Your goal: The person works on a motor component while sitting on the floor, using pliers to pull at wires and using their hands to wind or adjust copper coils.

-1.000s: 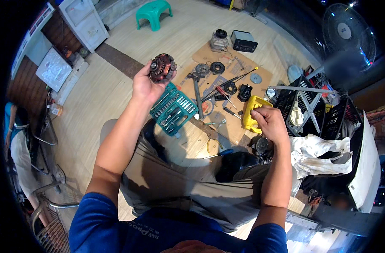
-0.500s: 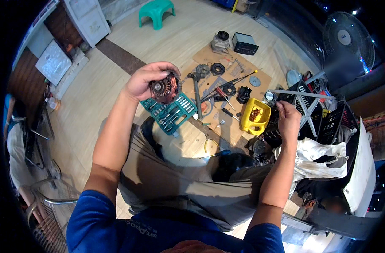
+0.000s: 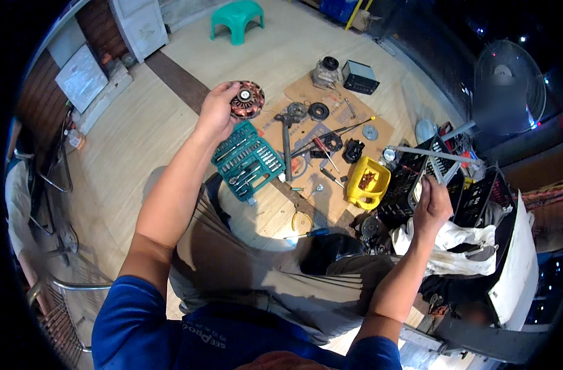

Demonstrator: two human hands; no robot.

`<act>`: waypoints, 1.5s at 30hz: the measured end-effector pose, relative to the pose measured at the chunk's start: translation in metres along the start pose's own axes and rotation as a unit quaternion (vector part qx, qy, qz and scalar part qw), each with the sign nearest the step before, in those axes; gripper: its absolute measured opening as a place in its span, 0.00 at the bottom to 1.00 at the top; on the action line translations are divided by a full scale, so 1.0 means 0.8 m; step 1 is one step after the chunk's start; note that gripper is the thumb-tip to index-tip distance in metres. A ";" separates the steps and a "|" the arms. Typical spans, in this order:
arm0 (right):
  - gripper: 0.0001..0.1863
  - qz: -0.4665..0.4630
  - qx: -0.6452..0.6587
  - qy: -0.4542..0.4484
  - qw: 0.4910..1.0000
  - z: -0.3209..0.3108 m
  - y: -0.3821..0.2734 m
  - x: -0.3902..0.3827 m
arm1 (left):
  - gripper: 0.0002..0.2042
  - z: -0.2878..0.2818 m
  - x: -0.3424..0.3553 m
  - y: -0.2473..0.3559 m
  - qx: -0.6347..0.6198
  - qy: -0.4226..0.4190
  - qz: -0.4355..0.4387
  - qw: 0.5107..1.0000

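Observation:
A motor armature (image 3: 249,102) with copper windings and a central shaft is gripped at its left edge by my left hand (image 3: 217,111), held up above the socket set. Its round end faces upward. My right hand (image 3: 434,206) has its fingers pinched together over the black plastic crates at the right; whatever may be in them is too small to make out. To that hand's left stands a cut-open yellow jug (image 3: 383,175) with copper scraps (image 3: 368,180) inside. The green socket set case (image 3: 257,190) lies open below my left hand.
A cardboard sheet (image 3: 383,120) carries a hammer (image 3: 287,148), a screwdriver (image 3: 326,153), black motor parts and a black ring (image 3: 318,111). Pliers (image 3: 302,220) lie near my legs. White cloth (image 3: 460,240), black crates (image 3: 411,166) and a fan (image 3: 509,86) occupy the right side.
My left hand has raised the armature farther away and tilted its round end up into view. My right hand has shifted right and nearer to me, away from the yellow jug.

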State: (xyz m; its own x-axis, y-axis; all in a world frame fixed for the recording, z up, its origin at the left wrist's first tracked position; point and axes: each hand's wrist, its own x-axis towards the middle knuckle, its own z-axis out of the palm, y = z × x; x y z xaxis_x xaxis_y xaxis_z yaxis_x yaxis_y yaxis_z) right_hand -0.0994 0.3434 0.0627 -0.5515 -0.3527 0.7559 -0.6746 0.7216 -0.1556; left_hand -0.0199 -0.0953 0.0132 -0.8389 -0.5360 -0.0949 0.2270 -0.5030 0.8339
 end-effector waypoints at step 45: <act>0.41 0.175 0.562 -0.355 0.726 0.183 -0.179 -0.023 | 0.15 0.027 -0.056 -0.052 0.017 -0.269 -0.155 0.950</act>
State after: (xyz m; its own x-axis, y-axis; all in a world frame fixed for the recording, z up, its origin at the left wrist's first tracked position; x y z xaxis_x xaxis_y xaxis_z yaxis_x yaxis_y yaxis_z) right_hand -0.0643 0.1596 -0.0219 -0.6302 -0.7712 0.0900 -0.1873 0.0385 -0.9816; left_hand -0.0031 -0.0355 -0.0056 -0.9965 0.0630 -0.0542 -0.0800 -0.5533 0.8291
